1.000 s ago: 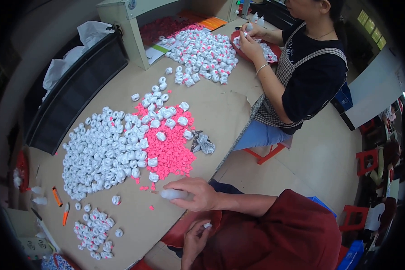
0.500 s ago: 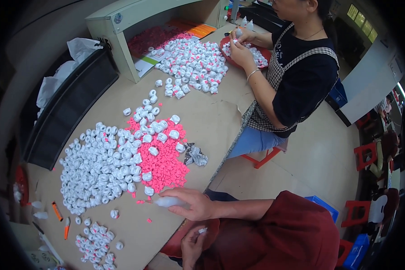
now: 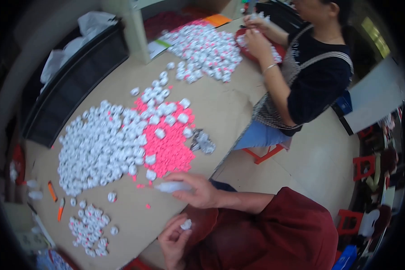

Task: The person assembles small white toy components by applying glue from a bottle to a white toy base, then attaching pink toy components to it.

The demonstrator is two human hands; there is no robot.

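Note:
My right hand (image 3: 200,191) is wrapped around a translucent white squeeze bottle (image 3: 174,186), its narrow tip pointing left over the table. Small pink pieces lie close to that tip. Lower down, my left hand (image 3: 173,238) pinches a small white piece (image 3: 186,224) between thumb and fingertips, just off the table edge. A red dish (image 3: 206,220) is partly visible beside it, below my right wrist. Ahead of my hands lie a heap of small pink pieces (image 3: 168,155) and a large pile of white ring-shaped pieces (image 3: 99,148).
A smaller group of white pieces with pink bits (image 3: 89,227) lies near left, by orange-handled tools (image 3: 60,210). Crumpled grey material (image 3: 203,141) sits near the table edge. A black bin (image 3: 76,81) stands at far left. A co-worker (image 3: 319,76) works over a red bowl (image 3: 249,53).
My left hand has risen and turned, bringing the white piece up beside the red dish. My right hand still holds the bottle, its tip near the pink pieces. The whole view has shifted slightly.

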